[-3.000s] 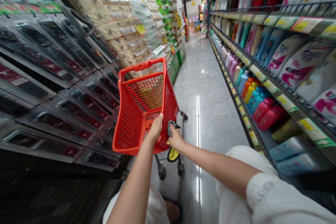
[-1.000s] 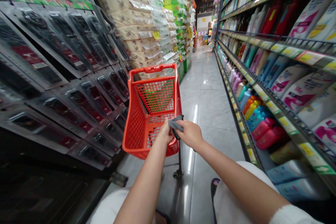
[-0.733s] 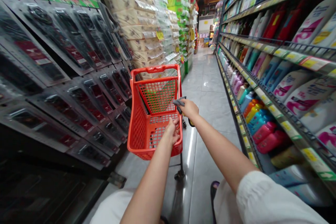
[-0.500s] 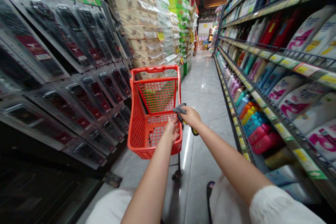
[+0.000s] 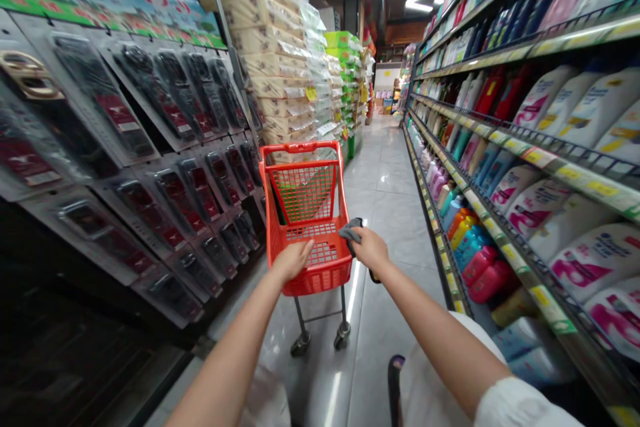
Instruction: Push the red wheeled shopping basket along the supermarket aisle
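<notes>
A red plastic shopping cart (image 5: 345,193) stands in front of me in the aisle, its basket holding nothing that I can see. My left hand (image 5: 293,260) is over the near left part of the basket, fingers stretched forward and holding nothing; whether it touches the rim I cannot tell. At the basket's right side, my right hand (image 5: 371,252) is closed around a soft grey and black cloth-like thing (image 5: 351,232). A dark end of it with some yellow shows below the wrist. Its exact kind is unclear.
Packaged belts (image 5: 183,190) hang on a rack at the left. Behind it rise stacked tissue packs (image 5: 270,33) and green packs (image 5: 343,47). Shelves (image 5: 530,153) of bottles line the right side. The tiled floor (image 5: 390,173) runs ahead between them.
My left hand has moved left, away from my right hand, and its fingers have straightened. The cart appears slightly farther right and more squarely ahead, with its wheels in view. My right hand keeps its grip.
</notes>
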Demonstrator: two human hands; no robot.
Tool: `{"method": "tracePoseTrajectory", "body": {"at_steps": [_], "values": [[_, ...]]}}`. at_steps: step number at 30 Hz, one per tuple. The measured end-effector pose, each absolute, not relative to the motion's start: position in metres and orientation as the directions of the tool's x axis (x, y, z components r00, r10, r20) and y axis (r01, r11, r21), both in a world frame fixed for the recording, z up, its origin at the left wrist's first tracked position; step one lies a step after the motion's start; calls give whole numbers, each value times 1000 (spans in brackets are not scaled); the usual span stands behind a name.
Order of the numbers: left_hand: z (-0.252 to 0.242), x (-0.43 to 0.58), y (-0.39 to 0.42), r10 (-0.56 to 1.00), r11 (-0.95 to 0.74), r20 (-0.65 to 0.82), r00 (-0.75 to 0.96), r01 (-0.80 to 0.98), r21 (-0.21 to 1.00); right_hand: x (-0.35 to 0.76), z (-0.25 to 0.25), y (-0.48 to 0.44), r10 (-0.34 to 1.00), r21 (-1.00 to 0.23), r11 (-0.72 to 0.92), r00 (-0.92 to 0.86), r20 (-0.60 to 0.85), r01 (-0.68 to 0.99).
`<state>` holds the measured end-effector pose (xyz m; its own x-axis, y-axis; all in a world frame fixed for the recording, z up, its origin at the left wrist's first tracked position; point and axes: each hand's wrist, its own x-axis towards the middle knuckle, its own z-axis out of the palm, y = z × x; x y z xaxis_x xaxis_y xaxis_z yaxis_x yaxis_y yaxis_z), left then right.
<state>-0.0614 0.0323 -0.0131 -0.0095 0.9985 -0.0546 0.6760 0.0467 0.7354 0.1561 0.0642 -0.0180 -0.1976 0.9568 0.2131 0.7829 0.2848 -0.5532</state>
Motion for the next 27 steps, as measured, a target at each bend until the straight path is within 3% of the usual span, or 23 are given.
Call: {"method": "tracePoseTrajectory", "body": {"at_steps": [1,3,4,6,14,19,24,27], "values": [[-10,-70,25,999,29,-50,7,734,678,158,-23,57,958,-561,282,-195,211,779],[-7,-80,11,986,-106,-82,145,926,361,161,-33,40,954,-580,298,-212,212,758],[-7,-81,6,983,-133,-86,160,957,259,163,-36,32,950,-588,311,-228,213,747],[-9,-79,-2,985,-140,-80,154,978,154,164,-37,24,946,-591,325,-248,210,739],[-14,-46,-16,998,-56,-3,59,967,247,159,-10,51,985,-544,147,-74,153,826],[-19,-13,-31,1000,10,-15,-8,983,185,170,-32,13,968,-556,150,-6,252,818],[-23,11,-49,1000,15,-10,-13,977,212,190,-56,-1,956,-716,165,69,286,678],[-18,12,-48,998,-33,-43,44,972,231,199,-62,26,962,-879,212,68,265,427]]}}
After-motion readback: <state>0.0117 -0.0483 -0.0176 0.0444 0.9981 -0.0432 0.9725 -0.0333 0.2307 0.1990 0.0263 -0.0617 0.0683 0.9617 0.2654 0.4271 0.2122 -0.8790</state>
